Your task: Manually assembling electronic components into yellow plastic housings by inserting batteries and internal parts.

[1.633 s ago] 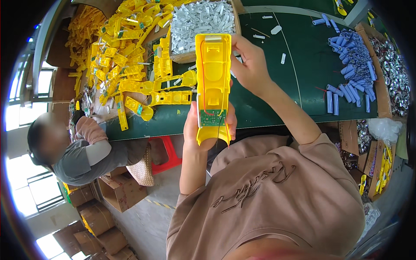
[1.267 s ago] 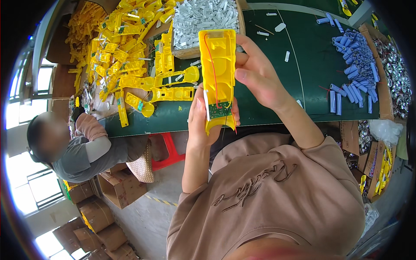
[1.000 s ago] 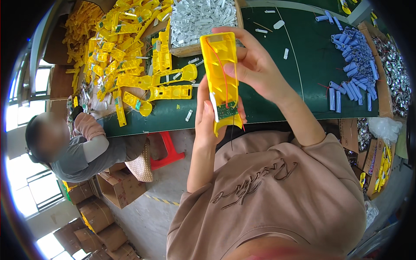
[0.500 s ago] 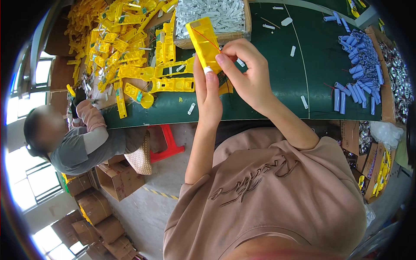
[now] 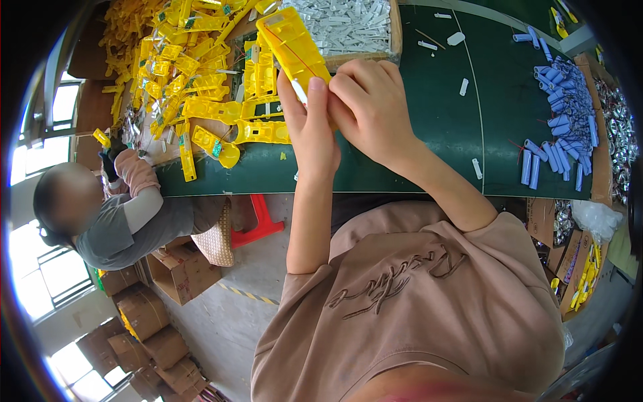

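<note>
My left hand (image 5: 315, 137) is closed around the lower end of a long yellow plastic housing (image 5: 295, 50), thumb on its near side. A thin red wire runs lengthwise inside the open housing. At the housing's left edge, beside my left thumb, is a small white plastic piece (image 5: 299, 91). My right hand (image 5: 372, 110) is closed against the housing's lower right end, fingers curled; its fingertips are partly hidden behind my left thumb. Behind the housing stands a box of small white plastic pieces (image 5: 355, 27).
Yellow housings (image 5: 181, 74) are heaped on the left of the green table (image 5: 435, 120). Blue cylindrical cells (image 5: 562, 114) with wires lie to the right, beside a box of shiny metal parts (image 5: 615, 127). Another person (image 5: 127, 221) works at the left, near a red stool (image 5: 258, 224).
Both hands have shifted the housing up and to the left, tilting it more. The white piece now shows more of its length. My right hand's fingers have curled in closer to my left thumb.
</note>
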{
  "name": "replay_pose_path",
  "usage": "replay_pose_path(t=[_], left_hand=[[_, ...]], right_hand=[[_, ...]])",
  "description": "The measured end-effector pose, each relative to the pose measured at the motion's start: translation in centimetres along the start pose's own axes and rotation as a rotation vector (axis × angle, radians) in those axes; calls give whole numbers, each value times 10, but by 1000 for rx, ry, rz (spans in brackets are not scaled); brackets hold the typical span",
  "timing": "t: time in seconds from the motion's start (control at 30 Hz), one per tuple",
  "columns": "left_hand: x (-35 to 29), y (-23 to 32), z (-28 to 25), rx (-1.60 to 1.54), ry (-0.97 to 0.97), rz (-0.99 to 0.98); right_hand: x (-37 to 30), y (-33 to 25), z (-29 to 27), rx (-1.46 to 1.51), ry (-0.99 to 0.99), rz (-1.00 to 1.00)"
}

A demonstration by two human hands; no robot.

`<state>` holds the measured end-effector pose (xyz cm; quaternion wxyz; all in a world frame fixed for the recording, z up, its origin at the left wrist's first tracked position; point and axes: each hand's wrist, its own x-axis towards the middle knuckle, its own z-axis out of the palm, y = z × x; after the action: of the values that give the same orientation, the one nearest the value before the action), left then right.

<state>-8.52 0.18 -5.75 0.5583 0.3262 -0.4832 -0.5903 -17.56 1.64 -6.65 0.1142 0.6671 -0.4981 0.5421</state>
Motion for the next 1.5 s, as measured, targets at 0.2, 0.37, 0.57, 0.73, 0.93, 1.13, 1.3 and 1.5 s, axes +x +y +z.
replay_pose_path(t=[0.2, 0.37, 0.57, 0.73, 0.93, 1.13, 1.3, 1.5], left_hand=[[19, -10, -16, -75, 12, -1], [19, -18, -30, -133, 81, -90], [22, -17, -38, -157, 20, -129], [20, -19, -38, -120, -9, -152], [18, -22, -43, -119, -9, -151], [7, -13, -43, -112, -27, -113], [-10, -3, -37, -102, -102, -71], [-28, 11, -25, -109, -178, -76]], right_hand=[[4, 6, 15, -24, -37, -81], [0, 14, 23, 4, -257, -123], [33, 66, 9, 65, -385, -57], [53, 146, 38, -171, -589, 128], [46, 149, 50, -317, -632, -12], [52, 116, 21, -128, -423, -346], [56, 56, -29, 151, -311, -342], [51, 21, -52, 490, -365, 85]])
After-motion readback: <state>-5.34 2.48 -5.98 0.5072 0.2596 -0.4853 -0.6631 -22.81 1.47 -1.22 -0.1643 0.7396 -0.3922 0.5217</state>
